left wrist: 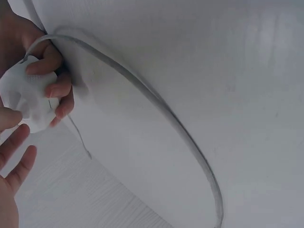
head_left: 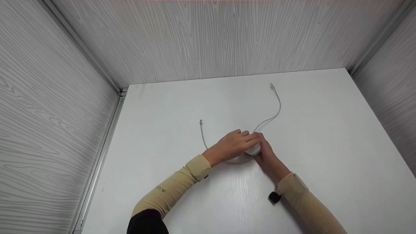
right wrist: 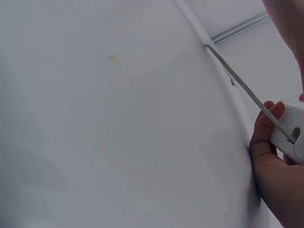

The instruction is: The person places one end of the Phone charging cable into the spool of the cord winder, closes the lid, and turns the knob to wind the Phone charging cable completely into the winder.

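Head view: the right hand [head_left: 269, 154] grips a white case [head_left: 253, 149], well short of the far table edge [head_left: 237, 77]; the left hand [head_left: 231, 146] touches it (pinching or not, I cannot tell), with room either side.

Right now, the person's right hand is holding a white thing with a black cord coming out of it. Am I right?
Not quite: the cord isn't black. It's pale grey, as the left wrist view shows. The person's right hand is holding the white thing, with that cord coming out of it.
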The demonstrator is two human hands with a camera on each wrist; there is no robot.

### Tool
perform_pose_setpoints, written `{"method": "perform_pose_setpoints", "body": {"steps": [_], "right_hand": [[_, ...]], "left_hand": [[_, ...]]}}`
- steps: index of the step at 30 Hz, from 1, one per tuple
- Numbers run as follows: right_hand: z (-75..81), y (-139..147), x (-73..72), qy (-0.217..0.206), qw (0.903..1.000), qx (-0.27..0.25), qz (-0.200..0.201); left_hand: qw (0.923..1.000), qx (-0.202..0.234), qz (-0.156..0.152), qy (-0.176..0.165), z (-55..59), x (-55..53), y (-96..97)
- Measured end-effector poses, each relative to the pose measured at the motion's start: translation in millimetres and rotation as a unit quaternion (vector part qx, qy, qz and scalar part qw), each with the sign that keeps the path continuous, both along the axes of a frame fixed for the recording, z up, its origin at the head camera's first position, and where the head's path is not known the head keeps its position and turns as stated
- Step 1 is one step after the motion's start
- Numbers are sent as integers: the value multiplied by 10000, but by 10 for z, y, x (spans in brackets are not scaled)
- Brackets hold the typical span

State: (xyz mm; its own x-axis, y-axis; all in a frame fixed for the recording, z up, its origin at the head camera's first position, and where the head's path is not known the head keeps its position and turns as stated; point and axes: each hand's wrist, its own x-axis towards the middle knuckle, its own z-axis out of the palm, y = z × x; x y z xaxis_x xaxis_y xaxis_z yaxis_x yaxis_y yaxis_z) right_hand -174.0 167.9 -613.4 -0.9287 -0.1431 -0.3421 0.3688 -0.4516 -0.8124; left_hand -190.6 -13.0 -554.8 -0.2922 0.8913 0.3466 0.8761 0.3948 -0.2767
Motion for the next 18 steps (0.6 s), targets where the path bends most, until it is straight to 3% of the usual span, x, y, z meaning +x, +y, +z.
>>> {"method": "perform_pose_setpoints", "body": {"steps": [5,10,18], "right_hand": [[20,-11,3,-363,9993,-70,33],[26,17,12,-425,9990,-39,96],[39,0,33,-405,9988,-285,28]], "left_hand": [[9993,122,-249,234,-60,28,-11],[9990,198,-240,306,-142,23,-1],[9985,241,-300,386,-151,8,-38]]}}
